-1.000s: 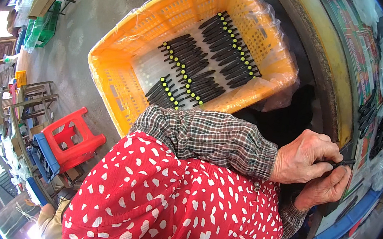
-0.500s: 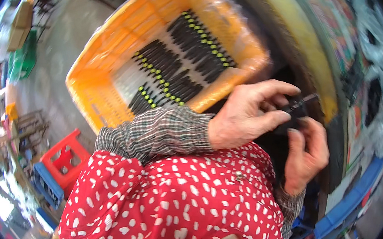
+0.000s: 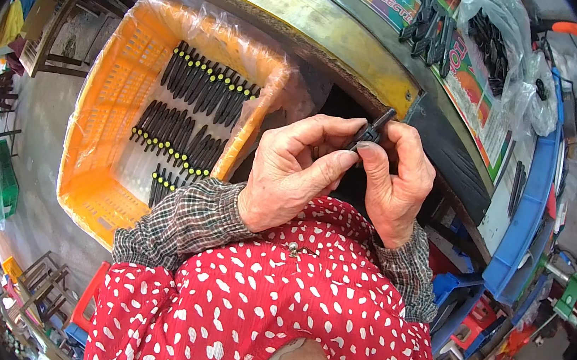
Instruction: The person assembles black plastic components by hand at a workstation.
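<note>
In front of my chest I hold a small black part with a thin rod pointing up and away. My left hand pinches its lower end between thumb and fingers. The thumb and fingers of my right hand close on it from the other side. To the left stands an orange plastic crate lined with clear film. Inside lie rows of slim black pieces, each with a yellow-green dot. The inner side of my fingers is partly hidden.
A workbench with a worn yellow metal edge runs beyond my hands. On it lie black parts and a clear plastic bag of more. A blue tray stands at the right; a red stool is low on the left.
The view has turned toward the bench, so the crate appears farther left. My hands have come closer together around the black part, which now shows sharply.
</note>
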Tool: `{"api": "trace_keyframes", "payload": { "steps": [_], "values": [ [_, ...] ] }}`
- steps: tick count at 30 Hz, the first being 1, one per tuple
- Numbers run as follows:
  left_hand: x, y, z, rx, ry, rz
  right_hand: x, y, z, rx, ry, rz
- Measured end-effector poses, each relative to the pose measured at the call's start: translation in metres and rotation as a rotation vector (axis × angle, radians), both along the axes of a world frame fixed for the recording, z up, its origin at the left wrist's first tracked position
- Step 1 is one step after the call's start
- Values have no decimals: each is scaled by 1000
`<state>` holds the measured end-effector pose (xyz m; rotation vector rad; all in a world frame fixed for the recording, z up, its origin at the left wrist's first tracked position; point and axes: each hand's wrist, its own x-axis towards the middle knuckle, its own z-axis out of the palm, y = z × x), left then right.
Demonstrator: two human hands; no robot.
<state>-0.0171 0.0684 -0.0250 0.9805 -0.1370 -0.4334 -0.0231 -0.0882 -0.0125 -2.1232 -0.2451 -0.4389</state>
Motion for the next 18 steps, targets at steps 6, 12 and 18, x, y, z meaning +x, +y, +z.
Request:
{"api": "trace_keyframes", "payload": {
  "steps": [6,12,18],
  "values": [
    [-1,-7,2,38,-9,2,1,-3,-7,-33,-153,-40],
    [-8,-4,-2,65,-13,43,-5,7,-7,113,46,-69],
    [-1,7,-3,138,-83,-38,-16,11,-5,131,127,-124]
  ]
}}
